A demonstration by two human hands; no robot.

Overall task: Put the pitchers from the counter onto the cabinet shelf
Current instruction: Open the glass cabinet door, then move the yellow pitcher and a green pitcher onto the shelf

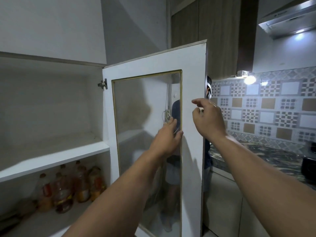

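Left hand (168,134) flat, fingers together, palm pressed on the glass pane at the inner frame edge of the open cabinet door (193,82). Right hand (207,119) raised just in front of the door's free edge, fingers loosely curled, empty; contact with the edge looks absent but hard to tell. Door swung wide open. Upper cabinet shelf (56,151) to the left holds nothing. Oil bottles (71,187) stand on the shelf below. Counter (266,156) far right; no pitchers in view

White cabinet shelf (51,152) (bare, door open)
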